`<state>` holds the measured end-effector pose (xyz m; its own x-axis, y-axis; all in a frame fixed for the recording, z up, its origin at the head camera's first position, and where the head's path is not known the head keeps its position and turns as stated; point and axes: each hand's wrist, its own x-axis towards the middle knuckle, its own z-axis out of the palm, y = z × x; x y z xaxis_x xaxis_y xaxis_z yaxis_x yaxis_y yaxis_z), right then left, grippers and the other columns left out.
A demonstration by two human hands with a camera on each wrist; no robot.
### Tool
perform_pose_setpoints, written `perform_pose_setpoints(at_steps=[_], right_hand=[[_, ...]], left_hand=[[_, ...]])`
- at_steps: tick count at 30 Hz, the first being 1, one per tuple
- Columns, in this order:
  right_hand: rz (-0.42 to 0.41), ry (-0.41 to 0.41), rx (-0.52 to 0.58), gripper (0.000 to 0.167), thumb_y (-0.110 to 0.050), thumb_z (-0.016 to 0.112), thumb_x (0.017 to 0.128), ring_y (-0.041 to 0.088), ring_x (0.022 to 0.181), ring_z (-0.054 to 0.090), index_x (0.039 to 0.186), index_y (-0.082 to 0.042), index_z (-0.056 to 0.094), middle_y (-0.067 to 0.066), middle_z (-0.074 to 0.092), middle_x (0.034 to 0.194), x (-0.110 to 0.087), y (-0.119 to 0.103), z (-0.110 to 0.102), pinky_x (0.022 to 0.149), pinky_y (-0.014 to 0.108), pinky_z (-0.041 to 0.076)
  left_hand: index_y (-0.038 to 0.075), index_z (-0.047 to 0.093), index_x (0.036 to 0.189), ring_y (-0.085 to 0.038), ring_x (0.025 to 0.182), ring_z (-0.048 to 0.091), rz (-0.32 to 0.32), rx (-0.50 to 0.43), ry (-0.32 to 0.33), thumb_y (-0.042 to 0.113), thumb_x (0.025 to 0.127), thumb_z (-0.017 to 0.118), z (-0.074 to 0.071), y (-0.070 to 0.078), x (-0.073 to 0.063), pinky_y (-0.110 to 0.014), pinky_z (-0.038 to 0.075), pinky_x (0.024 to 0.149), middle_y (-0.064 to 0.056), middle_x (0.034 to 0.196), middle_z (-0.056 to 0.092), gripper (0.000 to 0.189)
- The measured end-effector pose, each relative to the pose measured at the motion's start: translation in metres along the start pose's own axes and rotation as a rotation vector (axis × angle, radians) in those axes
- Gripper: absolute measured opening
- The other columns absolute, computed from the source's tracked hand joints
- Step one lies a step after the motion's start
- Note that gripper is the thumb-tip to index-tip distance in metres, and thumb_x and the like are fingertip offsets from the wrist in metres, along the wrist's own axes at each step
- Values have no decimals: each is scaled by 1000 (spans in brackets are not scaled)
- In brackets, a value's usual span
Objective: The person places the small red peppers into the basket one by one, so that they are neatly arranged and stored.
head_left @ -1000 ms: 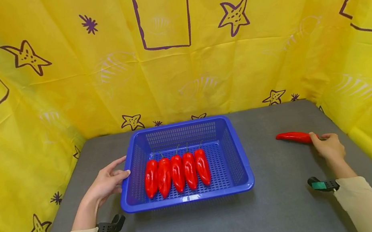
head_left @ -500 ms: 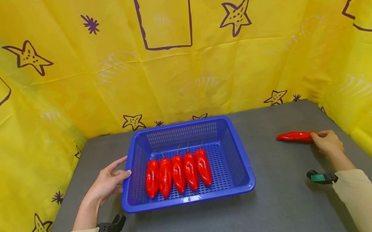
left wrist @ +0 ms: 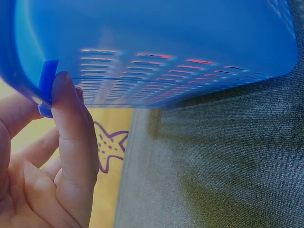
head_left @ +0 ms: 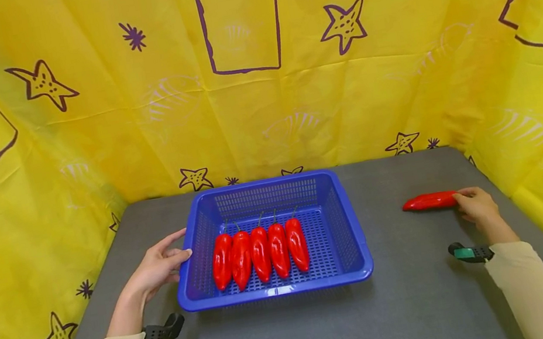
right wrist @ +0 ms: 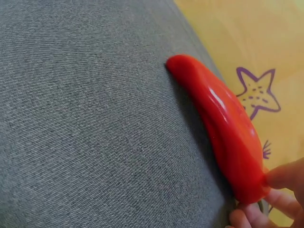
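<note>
At the left end of the blue plastic basket [head_left: 276, 292], my left hand [head_left: 156, 265] pinches the rim between thumb and fingers; the left wrist view shows the thumb [left wrist: 71, 128] against the outer side. Inside the basket, several red chili peppers [head_left: 260, 254] lie side by side with their stems pointing away from me. On the right side of the table, my right hand [head_left: 479, 206] holds another red chili pepper [head_left: 428, 202] by its stem end. Seen from the right wrist, this pepper [right wrist: 221, 121] lies along the grey cloth, its tip pointing away from the fingers [right wrist: 285, 178].
Grey cloth covers the table [head_left: 298, 337]. A yellow curtain [head_left: 262, 111] with starfish drawings hangs at the back and along both sides, close to the right hand. Each wrist wears a black strap, the left strap [head_left: 163, 329] beside the basket's near corner.
The right hand has shifted slightly away from me, and the pepper in it has turned a little, its tip swinging toward me. The left hand and the basket stay in place.
</note>
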<state>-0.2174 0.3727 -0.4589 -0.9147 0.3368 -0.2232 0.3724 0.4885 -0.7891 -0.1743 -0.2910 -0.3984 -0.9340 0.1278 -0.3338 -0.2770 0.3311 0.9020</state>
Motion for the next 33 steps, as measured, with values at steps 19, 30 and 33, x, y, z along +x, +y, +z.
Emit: perform_pose_setpoints(at_steps=[19,30,33], right_hand=[[-83,30,-120,54,-32,45,92,2,63,53,129,8,44,31,53,117,10,-14,16,55,17,49],[21,69,-34,63,-37,39,93,3,55,54,137,8,31,34,39,130,4,-21,24,53,22,53],[80,77,-6,70,-43,40,91,4,51,56,137,8,28,36,31,135,1,-24,27,52,22,54]], left_hand=[[14,20,147,-25,81,67,-9,3,4,23,89,61,1,2,-1,-44,55,72,-13,96,67,71],[14,20,147,-25,82,67,-8,4,4,23,89,60,1,2,-2,-43,56,71,-14,97,67,71],[14,20,147,-25,83,67,-11,8,4,24,89,60,1,3,-2,-43,56,72,-14,98,67,71]])
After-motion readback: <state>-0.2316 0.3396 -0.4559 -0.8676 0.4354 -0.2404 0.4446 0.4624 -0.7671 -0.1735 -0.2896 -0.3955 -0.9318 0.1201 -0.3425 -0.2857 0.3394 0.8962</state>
